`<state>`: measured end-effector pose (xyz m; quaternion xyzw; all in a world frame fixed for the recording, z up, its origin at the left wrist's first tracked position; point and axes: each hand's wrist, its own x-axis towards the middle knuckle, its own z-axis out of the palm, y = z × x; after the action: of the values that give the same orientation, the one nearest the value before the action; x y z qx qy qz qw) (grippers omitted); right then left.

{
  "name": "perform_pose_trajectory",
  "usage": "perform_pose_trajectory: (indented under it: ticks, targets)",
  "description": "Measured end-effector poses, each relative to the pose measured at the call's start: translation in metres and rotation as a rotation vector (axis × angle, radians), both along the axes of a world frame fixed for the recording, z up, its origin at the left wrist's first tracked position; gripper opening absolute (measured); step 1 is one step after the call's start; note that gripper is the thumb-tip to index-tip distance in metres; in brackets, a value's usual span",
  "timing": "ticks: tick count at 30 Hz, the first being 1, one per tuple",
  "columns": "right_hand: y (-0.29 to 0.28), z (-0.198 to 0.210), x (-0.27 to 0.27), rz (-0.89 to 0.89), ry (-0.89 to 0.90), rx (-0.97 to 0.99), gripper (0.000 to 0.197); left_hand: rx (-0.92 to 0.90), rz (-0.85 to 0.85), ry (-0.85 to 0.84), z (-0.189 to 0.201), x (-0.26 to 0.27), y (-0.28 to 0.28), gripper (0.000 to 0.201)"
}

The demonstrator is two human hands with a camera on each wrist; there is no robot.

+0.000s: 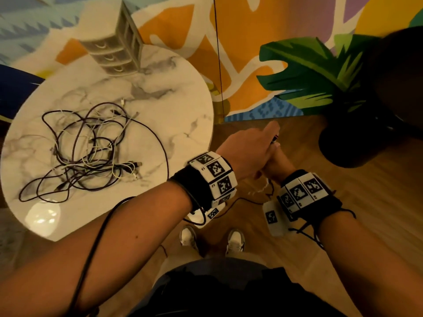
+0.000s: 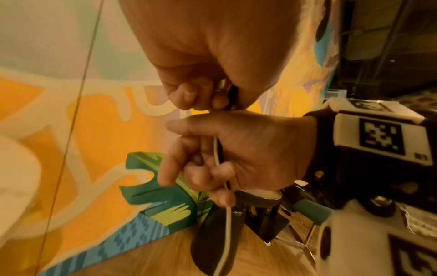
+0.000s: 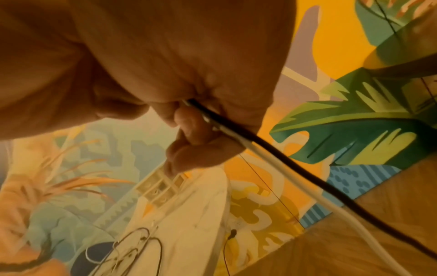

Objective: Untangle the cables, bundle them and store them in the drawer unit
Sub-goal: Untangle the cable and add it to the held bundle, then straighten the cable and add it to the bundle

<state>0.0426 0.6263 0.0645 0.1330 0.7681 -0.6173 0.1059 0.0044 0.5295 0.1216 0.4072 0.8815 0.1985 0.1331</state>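
We've got both hands off the table's right edge: left hand (image 1: 249, 152) and right hand (image 2: 238, 155) each pinch a white cable (image 2: 227, 224) and dark cable (image 3: 295, 164); tangle (image 1: 91, 152) mid-table, drawers (image 1: 114, 51) at far edge

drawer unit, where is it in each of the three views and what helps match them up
Head: the drawer unit stands at the far edge of the round table, upper left.
Left wrist: not in view.
Right wrist: the drawer unit is below the fingers, centre-left, at the table's far end.
Shared landmark: the painted green leaf on the wall shows in all three.
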Motion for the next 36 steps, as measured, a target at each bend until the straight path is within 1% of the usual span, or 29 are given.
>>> perform_pose_trajectory:
  ticks: [1, 2, 3, 4, 5, 6, 7, 8, 10, 12, 13, 15, 16, 18, 19, 22, 24, 27, 28, 30, 31, 33, 34, 36]
  targets:
    - [-0.006, 0.0, 0.001, -0.004, -0.007, -0.059, 0.024, 0.021, 0.012, -0.018, -0.002, 0.0, -0.004, 0.023]
    - [-0.014, -0.001, 0.001, -0.032, 0.016, -0.153, 0.015, 0.061, 0.031, -0.063, -0.003, 0.0, -0.009, 0.025]
    - [-0.022, -0.003, 0.0, -0.089, 0.023, -0.242, 0.023, 0.111, 0.063, -0.127, -0.005, 0.0, -0.016, 0.029]
    - [-0.027, -0.006, -0.002, -0.113, 0.019, -0.284, 0.036, 0.145, 0.104, -0.192, -0.008, -0.002, -0.025, 0.033]
    - [-0.035, -0.002, -0.004, -0.091, -0.024, -0.196, 0.039, 0.149, 0.153, -0.242, -0.014, -0.006, -0.039, 0.036]
    - [-0.037, -0.008, -0.006, -0.052, -0.046, -0.078, 0.041, 0.124, 0.191, -0.267, -0.021, -0.012, -0.056, 0.035]
    - [-0.039, -0.009, -0.006, -0.033, -0.1, 0.019, 0.045, 0.078, 0.218, -0.262, -0.03, -0.022, -0.078, 0.031]
    - [-0.04, -0.016, -0.008, -0.041, -0.144, 0.064, 0.048, 0.023, 0.246, -0.246, -0.041, -0.034, -0.106, 0.025]
    - [-0.045, -0.023, -0.01, -0.065, -0.17, 0.032, 0.045, -0.115, 0.311, -0.19, -0.06, -0.061, -0.165, 0.021]
    - [-0.053, -0.029, -0.012, -0.101, -0.156, 0.024, 0.043, -0.319, 0.361, -0.148, -0.073, -0.078, -0.215, 0.023]
    - [-0.06, -0.03, -0.016, -0.11, -0.159, 0.025, 0.042, -0.449, 0.35, -0.14, -0.075, -0.081, -0.235, 0.022]
    - [-0.072, -0.032, -0.019, -0.105, -0.203, 0.032, 0.042, -0.679, 0.208, -0.174, -0.084, -0.076, -0.256, 0.024]
    - [-0.077, -0.033, -0.018, -0.095, -0.223, 0.035, 0.042, -0.765, 0.119, -0.203, -0.089, -0.068, -0.259, 0.03]
    - [-0.087, -0.034, -0.018, -0.081, -0.257, 0.035, 0.042, -0.859, -0.001, -0.226, -0.098, -0.05, -0.263, 0.042]
    - [-0.095, -0.035, -0.02, -0.078, -0.273, 0.035, 0.043, -0.869, -0.038, -0.213, -0.104, -0.041, -0.268, 0.043]
    - [-0.111, -0.036, -0.025, -0.066, -0.296, 0.048, 0.043, -0.852, -0.113, -0.172, -0.114, -0.022, -0.27, 0.035]
    - [-0.128, -0.04, -0.027, -0.043, -0.315, 0.055, 0.045, -0.825, -0.103, -0.169, -0.116, -0.019, -0.27, 0.034]
    - [-0.152, -0.053, -0.025, 0.0, -0.34, 0.072, 0.05, -0.743, -0.064, -0.116, -0.112, -0.022, -0.267, 0.036]
    - [-0.161, -0.059, -0.024, 0.033, -0.367, 0.09, 0.051, -0.708, -0.047, -0.099, -0.109, -0.023, -0.266, 0.036]
    - [-0.176, -0.068, -0.02, 0.103, -0.439, 0.107, 0.052, -0.7, -0.061, -0.07, -0.103, -0.023, -0.265, 0.031]
    - [-0.181, -0.071, -0.017, 0.127, -0.465, 0.107, 0.051, -0.737, -0.098, -0.059, -0.101, -0.021, -0.265, 0.029]
    - [-0.189, -0.075, -0.015, 0.138, -0.484, 0.099, 0.051, -0.866, -0.192, -0.069, -0.101, -0.015, -0.274, 0.025]
    - [-0.191, -0.074, -0.015, 0.132, -0.482, 0.096, 0.051, -0.915, -0.228, -0.082, -0.103, -0.011, -0.28, 0.026]
    - [-0.194, -0.073, -0.019, 0.116, -0.468, 0.095, 0.051, -0.935, -0.293, -0.088, -0.104, -0.008, -0.29, 0.029]
